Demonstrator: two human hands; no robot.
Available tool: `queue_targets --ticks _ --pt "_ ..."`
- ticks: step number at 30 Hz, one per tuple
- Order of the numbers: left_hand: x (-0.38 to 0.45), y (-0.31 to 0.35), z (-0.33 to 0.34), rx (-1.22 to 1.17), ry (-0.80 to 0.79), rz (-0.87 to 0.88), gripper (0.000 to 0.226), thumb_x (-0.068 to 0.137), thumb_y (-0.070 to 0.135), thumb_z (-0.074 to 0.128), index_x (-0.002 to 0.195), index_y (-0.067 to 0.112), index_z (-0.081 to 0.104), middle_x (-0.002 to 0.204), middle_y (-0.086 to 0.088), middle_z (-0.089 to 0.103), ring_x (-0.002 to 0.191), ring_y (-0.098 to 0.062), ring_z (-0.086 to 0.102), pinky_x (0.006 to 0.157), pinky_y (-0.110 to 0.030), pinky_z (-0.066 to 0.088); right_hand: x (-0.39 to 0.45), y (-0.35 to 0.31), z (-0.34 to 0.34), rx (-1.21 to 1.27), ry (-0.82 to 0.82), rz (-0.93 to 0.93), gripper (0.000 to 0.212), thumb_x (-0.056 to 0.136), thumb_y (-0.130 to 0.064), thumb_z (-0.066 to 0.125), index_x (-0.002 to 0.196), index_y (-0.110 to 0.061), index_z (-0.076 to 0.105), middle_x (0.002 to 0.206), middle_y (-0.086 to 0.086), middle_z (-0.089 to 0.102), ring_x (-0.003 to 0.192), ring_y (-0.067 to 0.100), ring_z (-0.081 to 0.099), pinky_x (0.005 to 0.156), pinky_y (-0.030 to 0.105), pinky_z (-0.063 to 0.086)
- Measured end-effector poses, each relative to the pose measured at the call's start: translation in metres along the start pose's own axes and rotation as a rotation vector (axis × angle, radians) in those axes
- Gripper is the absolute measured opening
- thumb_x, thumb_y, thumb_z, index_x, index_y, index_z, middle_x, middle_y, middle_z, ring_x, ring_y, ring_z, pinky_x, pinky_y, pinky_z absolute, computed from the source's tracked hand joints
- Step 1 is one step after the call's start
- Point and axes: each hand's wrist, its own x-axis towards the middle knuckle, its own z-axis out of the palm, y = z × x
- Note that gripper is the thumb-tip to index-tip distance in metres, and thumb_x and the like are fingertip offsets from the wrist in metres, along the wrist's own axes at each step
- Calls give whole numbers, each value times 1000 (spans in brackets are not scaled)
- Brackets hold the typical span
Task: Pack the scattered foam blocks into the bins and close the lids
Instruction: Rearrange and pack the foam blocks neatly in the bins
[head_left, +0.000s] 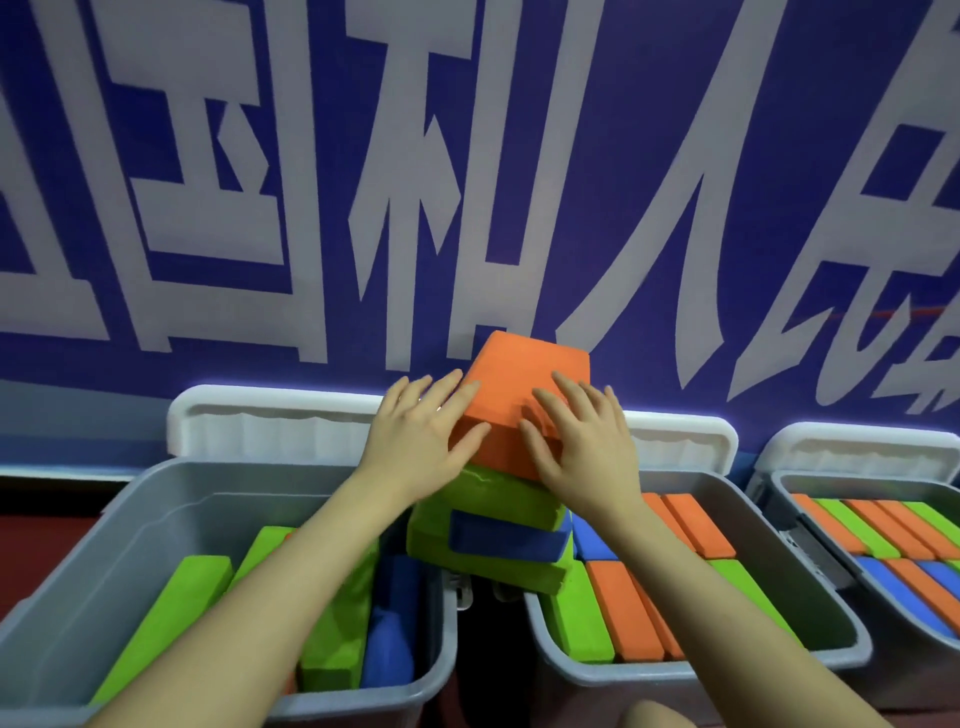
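Head view: at frame centre, an orange block (524, 395) topping a stack of green and blue blocks (493, 525) is steadied by a left hand (421, 431) and right hand (582, 441), fingers laid flat and straight against it, pressing rather than clasping. The stack is carried between the left bin (78, 551) and the middle bin (737, 499), likely for unloading. Neat rows are seen packed in the right bin (779, 483). Lids (270, 415) are propped open against the blue wall (467, 156), leaving the bins free for loading.
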Motion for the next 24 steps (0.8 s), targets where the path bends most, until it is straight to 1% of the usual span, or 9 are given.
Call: queue_targets --ticks 2,5,9,13,17,18,20,22,24 --pt "0 -13 -15 3 37 -8 55 90 47 38 125 13 63 125 -9 63 111 -34 62 97 -50 45 14 -17 -1 8 14 -31 46 92 -44 44 119 -14 66 131 11 60 112 38 57 98 51 44" --pt "-6 -37 -34 -4 56 -65 48 89 40 44 122 11 64 123 -9 65 109 -31 63 93 -47 47 32 -47 8 62 -20 -102 40 91 -34 51 123 -13 63 131 10 60 112 35 57 90 45 48" --pt "-30 -77 -42 47 -12 -194 54 87 40 34 120 11 65 120 -9 66 104 -32 64 90 -44 48 42 -92 44 111 -90 -236 39 85 -30 56 117 -11 66 122 11 65 104 34 62 81 42 52" --pt "-63 -109 -37 51 -86 -383 68 84 49 21 131 15 58 132 -4 59 118 -29 55 98 -41 40 38 -128 81 213 -206 -324 34 87 -28 58 115 -11 65 119 11 65 101 35 62 79 42 52" --pt "-104 -131 -24 86 -105 -551 71 83 52 21 128 14 60 128 -5 62 115 -32 58 96 -42 41 22 -152 122 254 -345 -464 32 82 -29 58 107 -11 66 114 11 66 92 32 64 75 36 52" --pt "-114 -134 -23 97 -123 -584 72 82 52 21 128 14 60 129 -5 61 115 -32 57 96 -42 41 16 -155 131 269 -395 -474 34 83 -30 56 109 -11 66 115 10 65 93 33 63 76 36 51" --pt "-130 -138 -21 115 -177 -648 73 81 53 20 131 15 58 132 -4 59 118 -30 55 100 -40 39 5 -159 147 286 -530 -492 40 90 -36 48 121 -14 60 123 8 59 103 34 58 85 39 46" --pt "-143 -142 -19 147 -259 -699 68 83 50 24 135 18 53 138 -1 54 123 -27 51 103 -35 34 -4 -161 163 280 -637 -517 44 95 -40 44 131 -18 53 131 5 54 113 32 52 93 40 41" --pt "-157 -151 -13 167 -366 -723 73 81 53 17 138 21 50 140 1 51 125 -26 49 103 -33 32 -13 -165 179 265 -718 -566 45 97 -42 42 136 -22 48 136 3 50 118 30 49 97 38 38"
